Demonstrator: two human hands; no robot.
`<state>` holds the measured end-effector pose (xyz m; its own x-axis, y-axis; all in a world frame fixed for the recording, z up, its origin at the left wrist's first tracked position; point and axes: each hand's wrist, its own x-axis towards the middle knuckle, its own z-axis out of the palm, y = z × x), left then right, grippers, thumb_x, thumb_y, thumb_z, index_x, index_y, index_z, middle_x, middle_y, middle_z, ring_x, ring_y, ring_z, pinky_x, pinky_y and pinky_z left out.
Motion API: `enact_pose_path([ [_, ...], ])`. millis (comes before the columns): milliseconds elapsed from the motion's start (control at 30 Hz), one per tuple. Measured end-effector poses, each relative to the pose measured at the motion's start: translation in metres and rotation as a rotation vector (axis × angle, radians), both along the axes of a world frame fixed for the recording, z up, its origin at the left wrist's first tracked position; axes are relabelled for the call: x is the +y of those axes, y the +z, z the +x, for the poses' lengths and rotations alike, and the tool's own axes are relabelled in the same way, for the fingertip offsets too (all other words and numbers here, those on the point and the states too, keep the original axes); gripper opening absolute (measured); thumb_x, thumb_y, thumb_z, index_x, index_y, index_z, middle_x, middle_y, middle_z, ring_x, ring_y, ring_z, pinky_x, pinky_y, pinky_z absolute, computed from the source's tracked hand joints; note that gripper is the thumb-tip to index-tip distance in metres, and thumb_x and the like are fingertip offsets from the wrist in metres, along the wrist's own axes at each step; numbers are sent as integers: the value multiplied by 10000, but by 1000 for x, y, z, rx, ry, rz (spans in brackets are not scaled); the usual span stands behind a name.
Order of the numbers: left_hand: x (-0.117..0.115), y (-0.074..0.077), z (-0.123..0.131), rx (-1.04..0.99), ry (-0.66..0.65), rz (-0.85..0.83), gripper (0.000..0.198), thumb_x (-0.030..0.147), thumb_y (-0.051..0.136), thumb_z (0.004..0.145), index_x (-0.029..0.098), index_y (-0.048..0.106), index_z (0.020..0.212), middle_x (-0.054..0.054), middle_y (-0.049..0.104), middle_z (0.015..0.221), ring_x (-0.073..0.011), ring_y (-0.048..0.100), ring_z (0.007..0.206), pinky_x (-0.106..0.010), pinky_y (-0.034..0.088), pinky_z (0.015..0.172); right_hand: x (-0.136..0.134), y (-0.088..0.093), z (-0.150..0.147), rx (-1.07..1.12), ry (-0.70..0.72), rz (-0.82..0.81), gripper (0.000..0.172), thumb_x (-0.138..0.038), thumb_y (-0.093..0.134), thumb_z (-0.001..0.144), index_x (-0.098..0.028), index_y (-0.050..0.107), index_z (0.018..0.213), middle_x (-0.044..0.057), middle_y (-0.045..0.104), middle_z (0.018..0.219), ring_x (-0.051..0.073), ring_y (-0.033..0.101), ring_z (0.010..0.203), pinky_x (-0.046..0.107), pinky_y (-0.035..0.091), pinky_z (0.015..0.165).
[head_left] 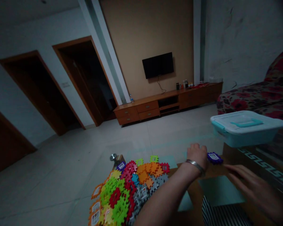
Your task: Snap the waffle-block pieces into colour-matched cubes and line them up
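Closest to the lens, the left forearm reaches forward to the purple tile (214, 158), which lies flat on the table (214, 171), long axis crosswise, just right of the left hand (198, 156). That hand's fingers curl out of sight, so its grip cannot be told. The right hand (252, 185) lies flat, spread and empty, slightly farther off, with the teal box (245, 131) beyond and the tile pile (127, 191) well left
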<state>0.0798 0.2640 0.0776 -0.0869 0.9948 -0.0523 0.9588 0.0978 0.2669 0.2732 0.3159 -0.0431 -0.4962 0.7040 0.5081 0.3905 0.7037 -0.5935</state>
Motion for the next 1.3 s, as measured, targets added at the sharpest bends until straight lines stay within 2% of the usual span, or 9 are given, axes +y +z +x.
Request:
enact_pose_path([
  [100, -70, 15, -65, 38, 35, 3, 533, 279, 644, 804, 201, 485, 1307, -117, 452, 1397, -271, 408, 1284, -413, 377, 1043, -30, 17, -41, -65, 241, -11, 314, -343, 459, 902, -240, 633, 1142, 97, 637, 1157, 254, 598, 1092, 401, 490, 943],
  [300, -229, 17, -174, 139, 418, -93, 551, 117, 591, 737, 142, 536, 1284, -178, 439, 1434, -326, 392, 1326, -479, 333, 1080, -103, 49, -158, -175, 719, 27, 312, -84, 445, 866, -221, 619, 1085, 86, 611, 1075, 219, 555, 1013, 371, 473, 859],
  [367, -270, 7, -190, 163, 548, -119, 558, 166, 595, 752, 91, 522, 1300, -235, 389, 1461, -379, 355, 1352, -541, 316, 1079, -125, 53, -202, -193, 773, 44, 267, -75, 488, 851, -204, 634, 1033, 91, 605, 1038, 226, 541, 974, 370, 461, 835],
  [467, -316, -19, -202, 163, 641, -166, 514, 225, 590, 783, 114, 556, 1284, -227, 403, 1462, -368, 374, 1354, -532, 334, 1083, -151, 55, -268, -245, 761, 28, 248, -82, 551, 831, -195, 637, 1035, 90, 594, 1073, 236, 515, 1029, 378, 430, 890],
  [633, -369, -65, -221, 149, 585, 15, 433, 275, 578, 810, 292, 606, 1242, -101, 456, 1460, -286, 405, 1353, -454, 404, 1065, -172, 63, -351, -323, 772, 32, 281, -301, 637, 846, -154, 644, 1086, 115, 593, 1114, 256, 509, 1061, 369, 416, 906],
  [733, -391, -78, -233, 137, 549, 153, 392, 308, 538, 843, 327, 610, 1228, -74, 487, 1440, -271, 449, 1324, -442, 445, 1033, -176, 66, -375, -395, 804, 58, 397, -341, 716, 770, -176, 649, 1124, 118, 596, 1159, 287, 503, 1097, 389, 410, 914],
  [900, -401, -80, -241, 142, 659, 204, 319, 240, 501, 838, 277, 679, 1100, -85, 624, 1278, -263, 557, 1209, -417, 500, 947, -178, 63, -385, -498, 887, 108, 444, -252, 748, 734, -237, 649, 1166, 85, 635, 1179, 279, 542, 1087, 404, 399, 945],
  [1100, -377, -69, -225, 29, 656, 254, 281, 229, 480, 843, 245, 660, 1059, -81, 652, 1152, -252, 572, 1141, -410, 462, 944, -179, 65, -383, -564, 923, 146, 312, -189, 701, 777, -261, 700, 1080, 73, 671, 1118, 278, 570, 1056, 420, 415, 935],
  [1300, -345, -48, -206, -102, 682, 98, 533, 286, 536, 797, 164, 487, 1313, -124, 560, 1286, -265, 503, 1208, -391, 391, 1013, -177, 67, -381, -606, 859, 122, 298, -184, 698, 773, -206, 699, 1070, 92, 659, 1087, 286, 558, 1075, 432, 438, 912],
])
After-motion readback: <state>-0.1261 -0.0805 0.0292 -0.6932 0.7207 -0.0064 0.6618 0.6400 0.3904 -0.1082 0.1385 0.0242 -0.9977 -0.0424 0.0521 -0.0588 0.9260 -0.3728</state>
